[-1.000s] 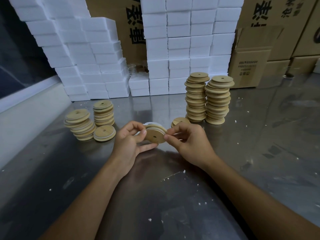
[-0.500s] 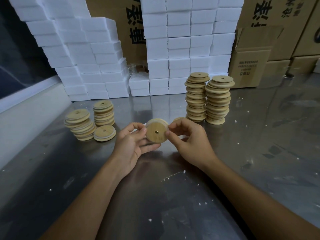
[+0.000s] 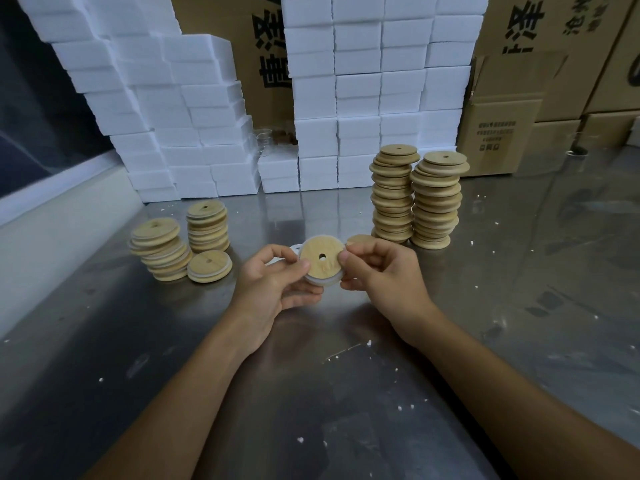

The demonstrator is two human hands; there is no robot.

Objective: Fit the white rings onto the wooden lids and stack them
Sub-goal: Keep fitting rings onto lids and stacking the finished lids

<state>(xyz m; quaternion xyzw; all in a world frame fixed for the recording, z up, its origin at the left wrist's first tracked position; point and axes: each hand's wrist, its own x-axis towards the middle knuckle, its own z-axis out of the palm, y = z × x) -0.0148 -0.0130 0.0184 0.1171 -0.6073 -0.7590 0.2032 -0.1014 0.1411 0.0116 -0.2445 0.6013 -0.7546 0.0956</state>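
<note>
Both hands, left and right, gripped one lid with ring above the table; tall stacks behind right, short stacks left, foam blocks at back

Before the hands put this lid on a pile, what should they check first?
1. Both hands hold the lid: left hand and right hand pinch its edges: ok.
2. White ring seated all round: only its lower edge shows: cannot tell.
3. Finished piles on the left: the leaning stack tilts: not ok.
4. Single ringed lid lies flat, free on top: ok.
5. Path leftward over the table: ok.
</note>
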